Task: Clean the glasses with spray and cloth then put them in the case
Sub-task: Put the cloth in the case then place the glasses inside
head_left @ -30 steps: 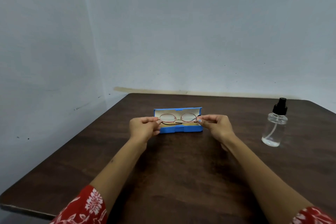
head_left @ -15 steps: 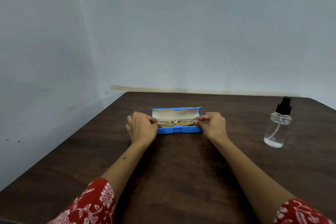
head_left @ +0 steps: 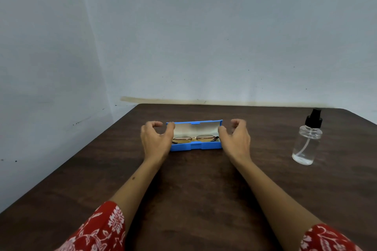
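Blue plastic forms the case (head_left: 195, 145), which sits open on the dark wooden table (head_left: 204, 199) with its lid standing up at the back, so the pale lining faces the person and the tray is easy to reach from the near side. In the head view, the only 1 given, the glasses (head_left: 193, 138) lie folded inside the tray, lenses side by side along its length, which suits the narrow shape of the case. The left hand (head_left: 156, 138) hovers at the left end of the case and the right hand (head_left: 236, 140) at the right end; both have fingers loosely curved and hold nothing, the thumbs near the lid's corners, a placing that looks ready for pushing the lid down, though whether either thumb touches the lid I cannot tell. The spray bottle (head_left: 307, 142) stands upright well apart to the right, out of the way. No cloth is visible. Judging from this, only closing the case is left.
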`<action>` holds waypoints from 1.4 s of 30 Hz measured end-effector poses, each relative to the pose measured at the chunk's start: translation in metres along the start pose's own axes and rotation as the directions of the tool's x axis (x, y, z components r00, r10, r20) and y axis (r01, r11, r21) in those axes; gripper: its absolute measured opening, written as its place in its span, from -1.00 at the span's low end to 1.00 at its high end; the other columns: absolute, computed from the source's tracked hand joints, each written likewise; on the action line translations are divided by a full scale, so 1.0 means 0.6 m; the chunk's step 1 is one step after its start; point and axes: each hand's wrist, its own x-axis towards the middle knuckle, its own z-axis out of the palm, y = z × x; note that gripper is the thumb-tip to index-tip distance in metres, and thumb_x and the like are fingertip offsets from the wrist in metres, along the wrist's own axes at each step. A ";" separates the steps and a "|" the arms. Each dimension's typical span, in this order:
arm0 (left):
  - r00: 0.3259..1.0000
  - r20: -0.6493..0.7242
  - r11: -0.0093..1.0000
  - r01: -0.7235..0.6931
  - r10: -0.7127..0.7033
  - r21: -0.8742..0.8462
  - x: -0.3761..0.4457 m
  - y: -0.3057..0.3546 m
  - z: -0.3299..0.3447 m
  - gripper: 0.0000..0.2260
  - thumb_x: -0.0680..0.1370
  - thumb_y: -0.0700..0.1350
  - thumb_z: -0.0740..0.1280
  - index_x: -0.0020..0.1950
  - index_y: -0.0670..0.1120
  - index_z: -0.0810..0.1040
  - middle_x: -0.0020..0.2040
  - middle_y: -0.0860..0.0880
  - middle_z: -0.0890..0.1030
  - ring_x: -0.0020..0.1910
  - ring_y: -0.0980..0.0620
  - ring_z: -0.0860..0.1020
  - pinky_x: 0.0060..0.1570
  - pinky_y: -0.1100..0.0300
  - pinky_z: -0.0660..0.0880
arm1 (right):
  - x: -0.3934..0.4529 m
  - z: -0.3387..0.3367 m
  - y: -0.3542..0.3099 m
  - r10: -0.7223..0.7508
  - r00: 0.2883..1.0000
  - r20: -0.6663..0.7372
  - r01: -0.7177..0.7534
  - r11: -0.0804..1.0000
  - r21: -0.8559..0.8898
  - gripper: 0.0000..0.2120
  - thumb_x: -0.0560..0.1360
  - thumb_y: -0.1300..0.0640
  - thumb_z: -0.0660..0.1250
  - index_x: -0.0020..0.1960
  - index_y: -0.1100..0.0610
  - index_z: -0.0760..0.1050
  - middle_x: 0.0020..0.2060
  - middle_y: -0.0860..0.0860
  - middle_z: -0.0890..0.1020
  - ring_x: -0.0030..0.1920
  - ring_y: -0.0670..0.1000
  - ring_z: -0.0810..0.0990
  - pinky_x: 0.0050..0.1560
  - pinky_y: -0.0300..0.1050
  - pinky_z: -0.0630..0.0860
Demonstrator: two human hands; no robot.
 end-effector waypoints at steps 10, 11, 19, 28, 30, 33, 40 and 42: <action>0.954 0.209 0.895 0.280 -0.217 -0.347 -0.008 0.016 0.048 -0.45 0.51 0.31 0.12 0.36 -0.01 0.36 0.22 0.07 0.42 0.22 0.06 0.38 0.16 0.19 0.23 | 0.004 0.011 -0.004 0.074 0.973 0.217 -0.092 0.993 0.074 -0.38 0.46 -0.38 0.07 0.38 -0.04 0.25 0.21 0.04 0.50 0.18 0.04 0.45 0.14 -0.08 0.33; 0.953 0.213 0.893 0.280 -0.215 -0.352 -0.013 0.018 0.053 -0.46 0.51 0.31 0.12 0.35 0.00 0.37 0.17 0.10 0.41 0.19 0.08 0.37 0.15 0.19 0.22 | 0.005 0.006 -0.002 0.072 0.979 0.193 -0.091 0.992 0.090 -0.40 0.47 -0.36 0.07 0.36 -0.02 0.27 0.08 0.02 0.53 0.07 -0.01 0.46 0.07 -0.12 0.33; 0.943 0.243 0.912 0.295 -0.229 -0.285 -0.054 0.041 0.111 -0.55 0.50 0.34 0.10 0.12 0.02 0.38 0.03 0.01 0.48 -0.01 0.05 0.45 0.00 0.14 0.29 | 0.017 -0.055 0.030 0.069 0.998 0.007 -0.069 0.996 0.060 -0.51 0.48 -0.33 0.12 0.21 0.02 0.36 -0.04 0.00 0.55 -0.03 0.01 0.52 -0.04 -0.11 0.36; 0.960 0.240 0.955 0.200 -0.146 -0.220 -0.083 0.046 0.153 -0.59 0.47 0.16 0.34 0.19 -0.03 0.37 0.11 0.00 0.44 0.06 0.04 0.44 -0.03 0.17 0.36 | 0.024 -0.114 0.055 0.070 0.997 -0.015 -0.071 0.997 -0.027 -0.55 0.45 -0.25 0.28 0.14 0.03 0.30 0.10 0.07 0.54 0.09 0.09 0.51 0.03 -0.03 0.43; 0.965 0.240 0.968 0.159 -0.110 -0.196 -0.081 0.039 0.151 -0.64 0.46 0.12 0.38 0.12 0.00 0.35 0.10 -0.01 0.45 0.07 0.03 0.46 -0.04 0.18 0.40 | 0.024 -0.119 0.059 0.068 0.998 0.009 -0.068 0.996 -0.055 -0.56 0.45 -0.20 0.31 0.14 0.04 0.28 0.08 0.06 0.52 0.09 0.10 0.50 0.02 -0.04 0.40; 0.968 0.243 0.982 0.098 -0.057 -0.161 -0.073 0.028 0.145 -0.64 0.42 0.09 0.44 0.05 0.01 0.36 0.07 0.01 0.46 0.06 0.04 0.45 -0.05 0.19 0.39 | 0.022 -0.123 0.061 0.057 0.997 0.045 -0.053 0.995 -0.085 -0.54 0.47 -0.15 0.32 0.22 0.07 0.29 0.11 0.07 0.52 0.14 0.12 0.49 0.04 -0.05 0.38; 0.947 0.320 0.995 0.027 0.006 -0.097 -0.056 0.011 0.133 -0.59 0.37 0.06 0.50 0.12 -0.03 0.48 0.13 -0.02 0.52 0.11 0.04 0.46 0.04 0.18 0.46 | 0.017 -0.132 0.060 0.026 0.992 0.125 -0.004 0.984 -0.177 -0.46 0.49 -0.06 0.34 0.39 0.11 0.30 0.33 0.09 0.44 0.32 0.10 0.39 0.28 0.01 0.35; 0.940 0.340 0.998 0.009 0.013 -0.064 -0.054 0.010 0.130 -0.53 0.37 0.07 0.49 0.20 -0.07 0.50 0.20 -0.05 0.52 0.21 -0.01 0.45 0.20 0.03 0.46 | 0.017 -0.133 0.059 0.024 0.991 0.129 0.000 0.983 -0.183 -0.45 0.48 -0.05 0.36 0.38 0.11 0.31 0.32 0.09 0.44 0.32 0.09 0.39 0.27 -0.01 0.35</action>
